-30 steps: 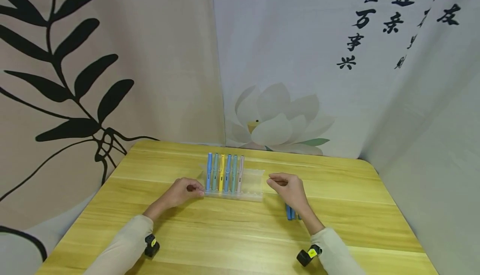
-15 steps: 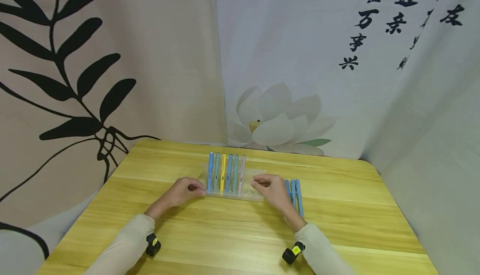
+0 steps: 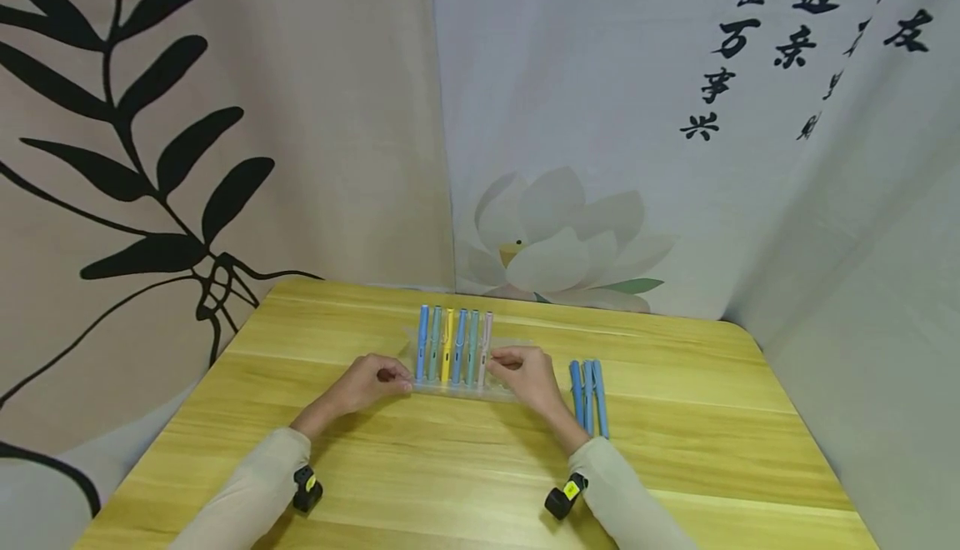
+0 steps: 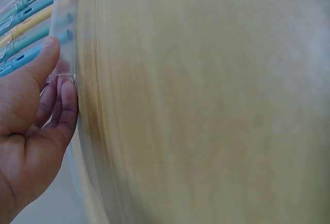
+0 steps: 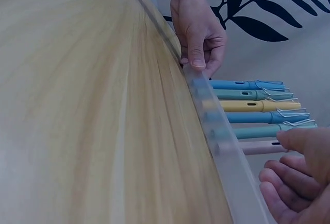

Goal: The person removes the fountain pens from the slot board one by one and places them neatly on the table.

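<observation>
A clear plastic pen rack (image 3: pixel 465 392) holds a row of several upright pens in blue, green, yellow and pink. My left hand (image 3: pixel 375 382) pinches the rack's left front corner between thumb and fingers; the left wrist view shows the thumb (image 4: pixel 47 56) on top. At the row's right end stands a pink pen (image 5: pixel 257 147). My right hand (image 3: pixel 527 377) has come to this pen and pinches its upper part, the thumb (image 5: pixel 299 139) covering the cap end in the right wrist view. The right hand's other fingers are loosely curled beside the rack.
Right of the right hand, three blue pens (image 3: pixel 589 398) lie side by side on the wooden table (image 3: pixel 450 475). Behind the table hang cloths (image 3: pixel 360 117) printed with leaves, a lotus and black characters.
My right hand has moved left from beside the rack to the pink pen, uncovering the three blue pens on the table. The left hand stays at the rack's corner.
</observation>
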The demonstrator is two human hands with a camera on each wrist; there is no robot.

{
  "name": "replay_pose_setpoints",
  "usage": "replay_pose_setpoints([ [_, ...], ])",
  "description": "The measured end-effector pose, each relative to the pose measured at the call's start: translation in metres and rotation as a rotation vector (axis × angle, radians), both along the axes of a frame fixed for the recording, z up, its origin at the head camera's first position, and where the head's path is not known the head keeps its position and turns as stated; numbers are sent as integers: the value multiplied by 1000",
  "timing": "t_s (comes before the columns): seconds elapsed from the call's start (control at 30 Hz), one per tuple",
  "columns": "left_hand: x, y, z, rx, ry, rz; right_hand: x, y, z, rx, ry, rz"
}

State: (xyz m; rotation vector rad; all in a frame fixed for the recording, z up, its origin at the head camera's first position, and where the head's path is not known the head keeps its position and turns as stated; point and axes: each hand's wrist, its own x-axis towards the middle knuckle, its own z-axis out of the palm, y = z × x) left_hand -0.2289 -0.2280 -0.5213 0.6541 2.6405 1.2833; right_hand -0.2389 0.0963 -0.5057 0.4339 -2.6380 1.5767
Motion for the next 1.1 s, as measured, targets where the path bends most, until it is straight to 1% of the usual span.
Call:
replay_pose_setpoints([
  [0.17,-1,0,-1,6,5,-4,-3,-3,-1,-13,-4,29],
  [0.33,-3,1,-2,-9,3,-3,-5,-4,-1,-20,1,37],
  [0.63,-1,2,-1,-8,-10,13,-6,-6,-3,-3,18,25],
  [0.87,0,2,-1,-6,-2,2,-4,-6,0,7,0,15],
  [1.1,1,3,2,7,-13,1,-6,-7,3,-1,18,9],
])
